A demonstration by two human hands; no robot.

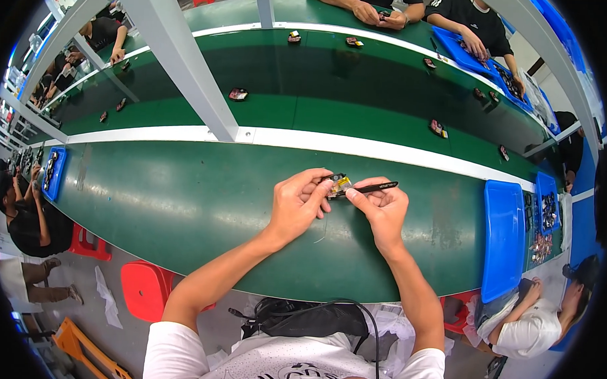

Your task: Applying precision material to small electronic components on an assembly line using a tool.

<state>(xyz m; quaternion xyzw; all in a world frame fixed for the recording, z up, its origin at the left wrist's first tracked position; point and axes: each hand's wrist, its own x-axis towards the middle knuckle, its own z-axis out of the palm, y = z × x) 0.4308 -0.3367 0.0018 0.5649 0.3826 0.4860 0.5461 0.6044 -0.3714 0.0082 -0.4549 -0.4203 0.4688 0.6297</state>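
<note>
Above the green worktable (202,206), my left hand (295,201) pinches a small electronic assembly (340,184) with a dark shell and a yellow patch. My right hand (386,216) is closed on black tweezers (378,187), whose wide end sticks out to the right past the fingers. The tweezers' tips lie at the assembly, partly hidden by my right thumb. Both hands are close together, near the middle of the table.
Beyond a white rail (331,149) runs a green conveyor belt (346,121) carrying several small assemblies (238,94). A grey post (181,65) rises at the rail. A blue tray (503,240) sits to the right, a red stool (146,291) to the lower left. Several co-workers sit around.
</note>
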